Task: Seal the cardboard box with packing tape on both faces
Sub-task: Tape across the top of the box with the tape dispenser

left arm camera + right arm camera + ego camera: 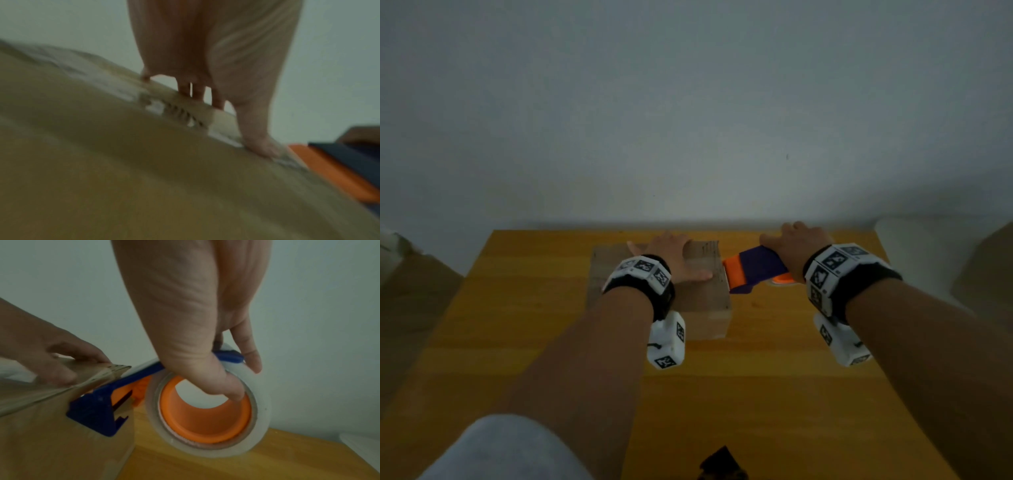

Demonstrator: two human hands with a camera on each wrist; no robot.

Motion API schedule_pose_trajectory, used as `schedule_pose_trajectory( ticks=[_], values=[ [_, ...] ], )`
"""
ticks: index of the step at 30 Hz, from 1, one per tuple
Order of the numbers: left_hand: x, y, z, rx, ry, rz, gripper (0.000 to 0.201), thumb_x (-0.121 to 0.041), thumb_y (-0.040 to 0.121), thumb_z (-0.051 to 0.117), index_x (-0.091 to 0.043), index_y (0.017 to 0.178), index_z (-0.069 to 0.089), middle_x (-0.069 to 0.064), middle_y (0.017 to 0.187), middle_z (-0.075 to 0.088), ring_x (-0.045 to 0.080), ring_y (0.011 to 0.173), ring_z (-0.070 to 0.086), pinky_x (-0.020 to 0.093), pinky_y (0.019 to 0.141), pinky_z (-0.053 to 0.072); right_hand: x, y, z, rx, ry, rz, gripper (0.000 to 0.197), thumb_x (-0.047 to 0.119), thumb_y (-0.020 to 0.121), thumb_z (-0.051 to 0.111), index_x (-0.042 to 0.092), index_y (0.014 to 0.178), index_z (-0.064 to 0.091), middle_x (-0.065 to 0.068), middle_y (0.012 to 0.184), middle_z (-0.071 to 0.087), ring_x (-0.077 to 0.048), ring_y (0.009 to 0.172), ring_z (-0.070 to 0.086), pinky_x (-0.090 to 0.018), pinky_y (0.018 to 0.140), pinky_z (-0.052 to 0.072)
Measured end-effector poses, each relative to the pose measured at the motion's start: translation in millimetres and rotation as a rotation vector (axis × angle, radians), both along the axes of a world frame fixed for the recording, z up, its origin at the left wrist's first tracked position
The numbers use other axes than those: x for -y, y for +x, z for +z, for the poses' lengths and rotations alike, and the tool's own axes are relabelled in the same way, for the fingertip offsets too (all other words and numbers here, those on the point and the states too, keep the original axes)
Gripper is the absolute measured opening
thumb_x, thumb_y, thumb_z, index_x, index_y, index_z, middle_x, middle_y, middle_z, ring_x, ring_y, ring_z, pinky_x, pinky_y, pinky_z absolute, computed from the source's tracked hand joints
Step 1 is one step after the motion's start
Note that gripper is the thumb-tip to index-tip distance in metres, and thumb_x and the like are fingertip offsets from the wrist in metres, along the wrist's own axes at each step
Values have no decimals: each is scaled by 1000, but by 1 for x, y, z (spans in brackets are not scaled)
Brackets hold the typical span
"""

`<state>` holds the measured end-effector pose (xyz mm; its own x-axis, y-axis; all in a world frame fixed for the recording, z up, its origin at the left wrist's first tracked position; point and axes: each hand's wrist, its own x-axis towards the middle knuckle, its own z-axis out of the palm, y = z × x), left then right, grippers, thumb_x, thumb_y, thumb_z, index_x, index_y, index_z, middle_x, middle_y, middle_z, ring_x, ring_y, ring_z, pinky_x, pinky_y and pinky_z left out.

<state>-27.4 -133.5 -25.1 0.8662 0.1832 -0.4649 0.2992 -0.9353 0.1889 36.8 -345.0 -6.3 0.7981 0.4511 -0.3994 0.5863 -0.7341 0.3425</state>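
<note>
A brown cardboard box sits on the wooden table, with clear tape running across its top. My left hand lies flat on the box top, fingers straight, thumb pressing near the right edge. My right hand grips a blue and orange tape dispenser at the box's right side. In the right wrist view the thumb hooks into the orange core of the clear tape roll, and the dispenser's blue head presses against the box's right wall.
A plain white wall stands right behind the table. Pale bulky shapes lie off the table's left and right sides. A dark object shows at the near edge. Bare tabletop stretches in front of the box.
</note>
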Motion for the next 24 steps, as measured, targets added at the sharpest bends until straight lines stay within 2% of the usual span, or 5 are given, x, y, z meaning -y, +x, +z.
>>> schedule_pose_trajectory(
  ticks=[4, 10, 13, 16, 24],
  values=[
    [8, 7, -8, 57, -30, 85, 70, -72, 71, 58, -32, 128, 50, -2, 132, 54, 28, 128, 46, 68, 112, 7, 3, -1, -5, -27, 7, -26, 53, 44, 88, 60, 27, 131, 35, -10, 122, 50, -29, 113, 51, -38, 76, 44],
    [5, 19, 7, 109, -119, -32, 46, -34, 94, 54, -16, 136, 50, 8, 143, 50, 28, 128, 48, 37, 106, 37, 3, -1, -6, -84, 49, -74, 52, 46, 84, 62, 28, 126, 37, -9, 119, 51, -29, 110, 52, -39, 79, 46],
    [11, 23, 13, -42, -227, -168, 90, -40, 76, 75, -25, 149, 26, 4, 154, 33, 27, 138, 37, 42, 111, 36, 1, 0, -7, -98, 48, -91, 54, 47, 83, 64, 28, 127, 37, -9, 119, 50, -29, 110, 52, -39, 81, 47],
    [21, 24, 10, -222, -32, -388, 135, -65, 48, 81, -38, 150, -3, 3, 161, 11, 32, 146, 16, 60, 111, 28, 0, 1, -7, -100, 36, -98, 53, 44, 85, 63, 28, 128, 37, -9, 121, 49, -29, 112, 52, -39, 80, 46],
    [33, 15, 7, -239, 178, -466, 143, -72, 42, 78, -41, 147, -14, 5, 160, -13, 42, 146, -6, 72, 108, 16, 1, 1, -4, -113, 33, -99, 51, 42, 85, 63, 26, 127, 39, -10, 120, 51, -29, 112, 53, -39, 85, 47]
  ],
)
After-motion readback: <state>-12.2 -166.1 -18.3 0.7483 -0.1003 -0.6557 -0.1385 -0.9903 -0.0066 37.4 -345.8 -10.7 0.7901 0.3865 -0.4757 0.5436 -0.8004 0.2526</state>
